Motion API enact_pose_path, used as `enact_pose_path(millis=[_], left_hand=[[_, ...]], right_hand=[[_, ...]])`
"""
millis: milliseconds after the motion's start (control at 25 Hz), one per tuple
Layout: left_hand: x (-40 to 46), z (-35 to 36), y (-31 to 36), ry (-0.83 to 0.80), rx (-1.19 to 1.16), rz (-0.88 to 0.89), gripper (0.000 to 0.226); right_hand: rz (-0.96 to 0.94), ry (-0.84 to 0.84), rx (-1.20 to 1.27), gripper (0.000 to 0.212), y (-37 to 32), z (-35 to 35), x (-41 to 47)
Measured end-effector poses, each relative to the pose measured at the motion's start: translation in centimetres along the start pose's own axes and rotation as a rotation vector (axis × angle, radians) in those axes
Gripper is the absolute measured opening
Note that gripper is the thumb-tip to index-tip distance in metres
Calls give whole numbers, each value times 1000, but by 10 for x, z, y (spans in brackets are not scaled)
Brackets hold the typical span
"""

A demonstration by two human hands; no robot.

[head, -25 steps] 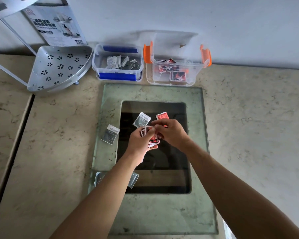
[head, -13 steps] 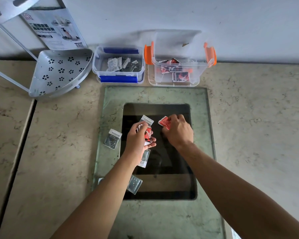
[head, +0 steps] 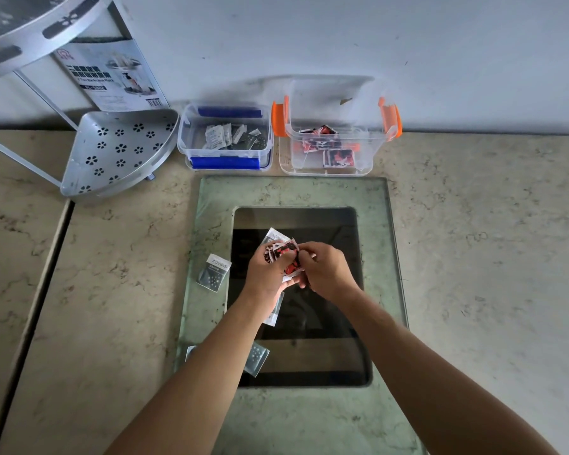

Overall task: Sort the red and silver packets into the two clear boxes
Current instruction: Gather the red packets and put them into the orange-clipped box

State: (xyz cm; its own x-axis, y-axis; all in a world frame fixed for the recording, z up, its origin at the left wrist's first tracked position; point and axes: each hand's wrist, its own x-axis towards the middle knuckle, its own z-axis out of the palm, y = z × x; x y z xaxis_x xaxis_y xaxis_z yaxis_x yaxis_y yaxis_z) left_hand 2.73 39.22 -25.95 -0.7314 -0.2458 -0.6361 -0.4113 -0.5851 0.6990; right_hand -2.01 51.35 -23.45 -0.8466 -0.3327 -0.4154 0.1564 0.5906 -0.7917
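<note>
My left hand (head: 266, 276) grips a bunch of red packets (head: 284, 254) over the glass panel. My right hand (head: 326, 270) presses against that bunch from the right, its fingers pinching a red packet into it. Silver packets lie loose on the glass: one (head: 214, 272) to the left, one (head: 274, 237) just behind the hands, one (head: 274, 311) under my left wrist and one (head: 258, 357) beside my left forearm. At the wall stand the blue-latched clear box (head: 225, 141) with silver packets and the orange-latched clear box (head: 329, 149) with red packets.
A glass panel (head: 293, 192) with a dark cut-out lies on the marble counter (head: 473, 257). A perforated metal corner shelf (head: 115, 152) and its printed carton (head: 112, 73) stand at the back left. A seam in the counter runs down the left side.
My right hand picked a red packet off the glass to the right and brought it back to the bunch in my left hand. The head camera has shifted slightly.
</note>
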Motion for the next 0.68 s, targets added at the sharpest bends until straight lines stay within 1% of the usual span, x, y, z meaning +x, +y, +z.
enact_pose_path(millis=[80, 160, 240, 320, 400, 480, 560, 680], left_hand=[[1, 1, 3, -14, -102, -21, 28], [6, 1, 8, -40, -180, -28, 25], [12, 6, 20, -96, -248, -10, 30], [22, 18, 40, -135, -256, 30, 37], [33, 37, 66, -150, -217, 63, 38], [45, 59, 98, -152, -140, 80, 35], [59, 83, 138, -166, -13, 108, 33], [88, 118, 195, -192, 266, 216, 18]], right_hand=[[-25, 79, 35, 19, 0, 2, 2], [37, 106, 67, 23, 2, 2, 9], [103, 1, 190, 28, -1, -4, 18], [70, -92, 306, 21, -12, -16, 31], [2, -59, 407, 10, -32, -34, 47], [-60, 3, 477, 9, -55, -56, 69], [-98, 64, 512, 9, -78, -83, 93], [-116, 141, 478, 9, -103, -128, 136]])
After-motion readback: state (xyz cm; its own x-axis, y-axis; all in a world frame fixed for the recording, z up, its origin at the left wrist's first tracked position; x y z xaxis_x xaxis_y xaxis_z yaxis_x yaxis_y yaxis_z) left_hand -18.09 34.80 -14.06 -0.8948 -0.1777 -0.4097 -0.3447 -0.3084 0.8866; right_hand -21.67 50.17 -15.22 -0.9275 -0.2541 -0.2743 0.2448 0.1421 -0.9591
